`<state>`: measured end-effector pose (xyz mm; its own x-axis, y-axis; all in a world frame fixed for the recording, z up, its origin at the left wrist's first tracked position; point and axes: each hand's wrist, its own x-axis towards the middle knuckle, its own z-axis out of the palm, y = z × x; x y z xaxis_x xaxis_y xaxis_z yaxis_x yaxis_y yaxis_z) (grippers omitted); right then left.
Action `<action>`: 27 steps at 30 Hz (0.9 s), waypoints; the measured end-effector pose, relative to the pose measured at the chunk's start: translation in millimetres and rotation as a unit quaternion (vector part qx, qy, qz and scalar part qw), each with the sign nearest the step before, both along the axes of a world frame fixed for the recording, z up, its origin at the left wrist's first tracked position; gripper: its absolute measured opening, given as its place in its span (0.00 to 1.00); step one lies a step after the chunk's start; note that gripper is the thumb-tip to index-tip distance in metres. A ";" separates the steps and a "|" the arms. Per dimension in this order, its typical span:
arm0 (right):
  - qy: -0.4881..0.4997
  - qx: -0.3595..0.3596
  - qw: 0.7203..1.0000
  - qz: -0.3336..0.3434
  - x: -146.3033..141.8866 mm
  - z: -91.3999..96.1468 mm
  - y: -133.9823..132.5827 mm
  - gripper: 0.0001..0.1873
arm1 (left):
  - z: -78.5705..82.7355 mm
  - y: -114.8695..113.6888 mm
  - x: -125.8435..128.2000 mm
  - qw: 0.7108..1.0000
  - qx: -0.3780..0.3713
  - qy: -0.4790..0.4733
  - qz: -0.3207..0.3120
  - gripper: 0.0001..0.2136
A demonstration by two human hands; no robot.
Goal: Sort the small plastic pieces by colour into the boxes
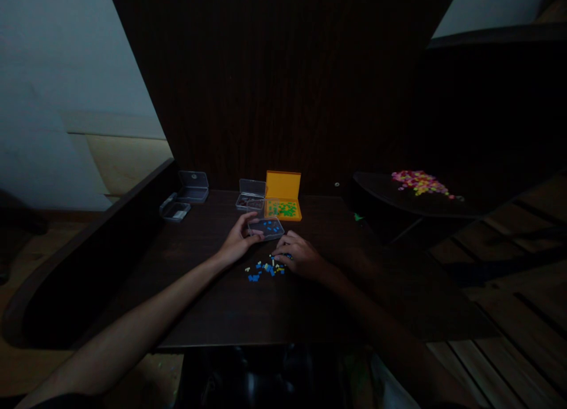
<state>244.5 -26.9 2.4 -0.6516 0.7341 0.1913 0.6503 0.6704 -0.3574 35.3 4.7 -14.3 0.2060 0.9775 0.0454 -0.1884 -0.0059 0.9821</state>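
My left hand [241, 242] grips the left end of a clear plastic box [275, 236], thumb along its near side. Several small blue pieces [271, 225] lie inside that box. Just right of it, my right hand [299, 254] has its fingers bent down over the edge of a loose pile of small blue, white and yellow pieces [268, 268] on the dark table. Its fingertips are drawn together at the pile; whatever they pinch is too small to make out.
Behind stands an open orange box [283, 186] with green pieces, beside an open clear box [250, 201]. Two more clear boxes [194, 192] sit at the back left. A heap of pink and yellow bits [420, 182] lies on a curved ledge [376, 187] at right.
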 end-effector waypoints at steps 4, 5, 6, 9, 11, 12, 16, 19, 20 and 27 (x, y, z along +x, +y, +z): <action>-0.009 0.011 1.000 0.002 -0.7 -0.4 -0.2 0.09 | -0.9 1.1 -0.1 1.000 -0.002 0.004 0.002 0.31; -0.011 0.015 1.000 0.003 -0.8 -0.8 0.0 0.09 | -1.3 1.5 -0.1 1.000 -0.003 0.005 0.004 0.31; -0.013 0.020 1.000 0.005 -0.8 -1.2 0.2 0.09 | -1.8 1.9 0.0 1.000 -0.003 0.005 0.004 0.31; -0.022 0.030 0.999 0.015 -0.9 -1.0 1.4 0.08 | -2.3 2.6 0.3 1.000 -0.002 0.000 0.001 0.31; -0.032 0.031 0.999 0.025 -1.3 0.7 2.3 0.08 | -1.8 2.5 0.5 1.000 -0.002 -0.002 -0.001 0.31; -0.037 0.031 0.998 0.029 -1.8 2.0 2.7 0.08 | -1.5 2.4 0.5 1.000 -0.003 -0.001 -0.002 0.31; -0.057 0.035 0.997 0.034 -4.8 6.7 3.3 0.08 | -1.4 2.5 0.1 1.000 -0.002 0.000 0.000 0.31; -0.080 0.050 0.995 0.037 -7.8 7.4 2.0 0.08 | -2.8 3.1 -0.8 1.000 0.005 0.002 -0.002 0.31; -0.090 0.059 0.994 0.035 -8.9 7.1 1.2 0.08 | -3.1 3.2 -1.1 1.000 0.007 0.002 -0.003 0.31; -0.136 0.101 0.985 0.022 -13.8 5.2 -3.4 0.08 | -2.4 2.8 -1.0 1.000 0.006 0.000 0.000 0.31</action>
